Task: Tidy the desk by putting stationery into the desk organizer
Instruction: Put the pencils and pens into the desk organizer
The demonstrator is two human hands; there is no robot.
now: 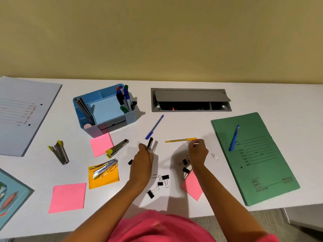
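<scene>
The left grip [142,155] is holding a black pen [150,143], likely for the blue organizer [90,131] near the back edge of the tabletop [183,124], while the right grip [198,151] is pinching a small white thing [196,143].

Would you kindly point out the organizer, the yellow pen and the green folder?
organizer [90,131]: head view, on its front wall.
yellow pen [180,140]: head view, on the middle of the barrel.
green folder [265,173]: head view, on a bare part of the cover.

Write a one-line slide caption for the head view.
Left hand grips a black pen, right hand pinches a small white item beside the yellow pen, blue desk organizer behind.
</scene>
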